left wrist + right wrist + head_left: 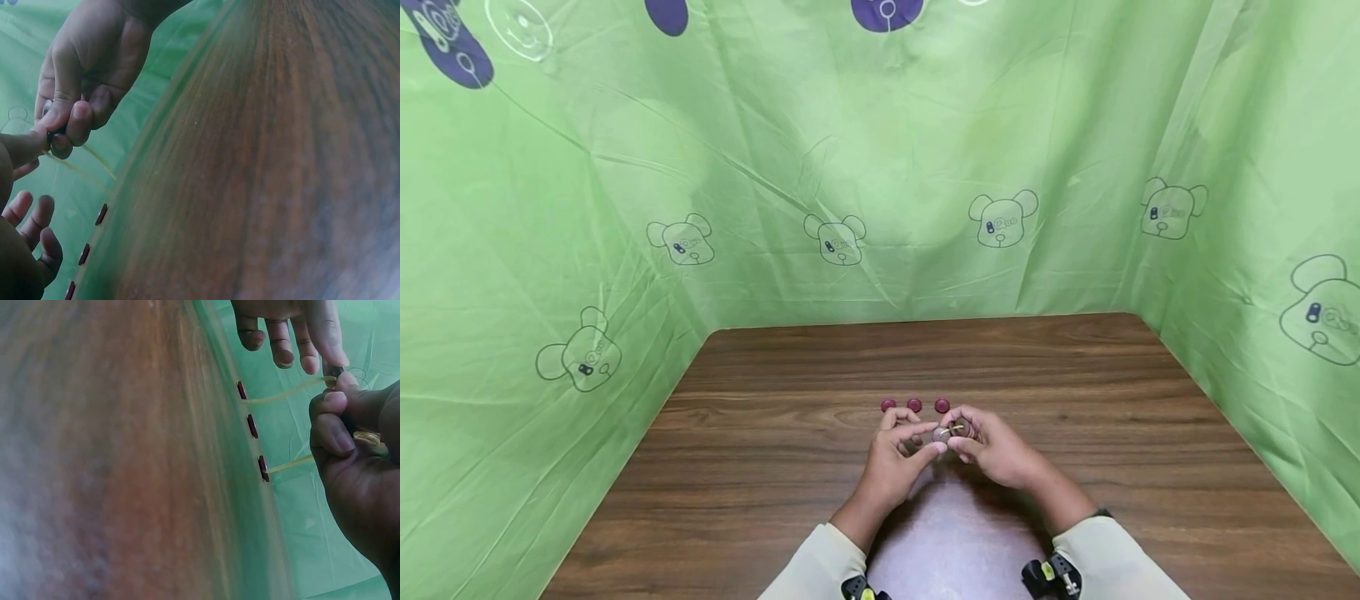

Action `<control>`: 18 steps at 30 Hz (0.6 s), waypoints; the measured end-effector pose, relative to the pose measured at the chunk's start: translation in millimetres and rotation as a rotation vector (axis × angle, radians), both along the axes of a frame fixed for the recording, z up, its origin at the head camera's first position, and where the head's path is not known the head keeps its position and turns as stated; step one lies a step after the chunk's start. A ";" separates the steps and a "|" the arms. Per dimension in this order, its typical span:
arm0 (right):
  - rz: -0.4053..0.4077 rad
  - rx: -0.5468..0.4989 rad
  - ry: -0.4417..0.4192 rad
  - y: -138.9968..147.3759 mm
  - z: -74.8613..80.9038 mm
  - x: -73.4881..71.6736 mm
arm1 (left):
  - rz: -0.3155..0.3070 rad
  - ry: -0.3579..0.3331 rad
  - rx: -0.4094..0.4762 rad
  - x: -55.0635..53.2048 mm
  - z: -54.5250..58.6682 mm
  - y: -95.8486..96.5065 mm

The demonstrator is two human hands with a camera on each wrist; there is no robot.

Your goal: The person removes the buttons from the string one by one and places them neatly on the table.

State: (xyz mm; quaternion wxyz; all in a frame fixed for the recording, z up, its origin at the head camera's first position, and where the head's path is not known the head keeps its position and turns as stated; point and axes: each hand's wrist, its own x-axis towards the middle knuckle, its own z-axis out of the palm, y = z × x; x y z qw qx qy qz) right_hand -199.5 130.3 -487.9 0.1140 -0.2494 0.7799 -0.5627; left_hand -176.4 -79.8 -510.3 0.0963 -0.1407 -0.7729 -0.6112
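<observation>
My left hand [891,458] pinches a small round greyish disc [942,434] between thumb and index finger, its other fingers spread loosely. Right beside it, my right hand [996,450] grips a small dark brown round piece [960,427] with a yellow cord on it. The hands meet over the table, fingertips almost together. In the right wrist view, a thin yellow cord [284,395] leads away from the pinched piece, and a coil of yellow cord [367,437] shows inside the right hand. The fingers hide most of both pieces.
Just beyond the hands, three dark red discs [914,405] lie in a row on the brown wood-grain table [775,475]. A green curtain [910,275] with printed bear faces surrounds the table's far edge and sides. A black camera mount [1051,577] sits at the right wrist.
</observation>
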 end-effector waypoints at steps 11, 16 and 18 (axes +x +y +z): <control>0.005 -0.053 -0.039 2.5 0.9 -1.3 | -0.014 0.050 -0.047 -2.7 -0.7 -2.7; -0.028 -0.092 -0.081 3.1 -0.2 -3.0 | -0.016 0.062 -0.048 -2.7 -1.4 -3.5; -0.043 -0.106 -0.105 3.3 -0.7 -3.4 | -0.019 0.060 -0.051 -2.2 -0.9 -3.6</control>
